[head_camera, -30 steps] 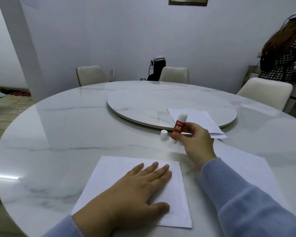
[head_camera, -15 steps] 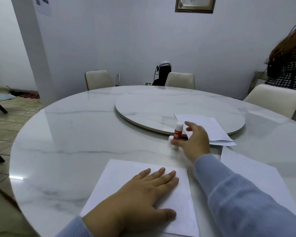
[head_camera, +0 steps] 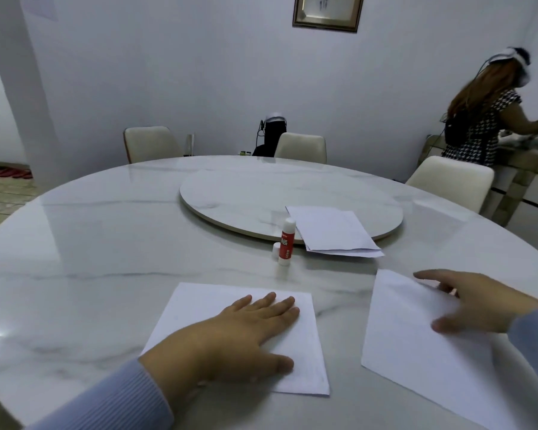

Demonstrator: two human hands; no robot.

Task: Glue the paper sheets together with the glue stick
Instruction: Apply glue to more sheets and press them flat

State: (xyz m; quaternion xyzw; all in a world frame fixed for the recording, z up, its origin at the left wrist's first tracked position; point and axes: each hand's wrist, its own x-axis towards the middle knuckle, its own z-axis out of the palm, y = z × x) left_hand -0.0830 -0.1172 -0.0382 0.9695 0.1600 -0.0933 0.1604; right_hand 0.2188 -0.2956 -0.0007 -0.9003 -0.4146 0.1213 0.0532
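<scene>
A red and white glue stick (head_camera: 286,242) stands upright and uncapped on the marble table, with its small white cap (head_camera: 275,250) just to its left. My left hand (head_camera: 230,333) lies flat, fingers spread, on a white paper sheet (head_camera: 199,308) near the front edge. A second white sheet (head_camera: 416,346) lies to the right. My right hand (head_camera: 479,302) rests over that sheet's far right edge, fingers apart, blurred by motion. A small stack of paper sheets (head_camera: 333,231) sits half on the turntable behind the glue stick.
A round marble turntable (head_camera: 246,197) fills the middle of the round table (head_camera: 90,243). Cream chairs (head_camera: 151,144) stand around the far side. A person (head_camera: 485,119) stands at a counter at the far right. A black bag (head_camera: 272,135) sits behind a chair.
My right hand set the glue stick upright beside its cap, let go, and moved back right onto the second sheet. The left hand stayed flat on its sheet.
</scene>
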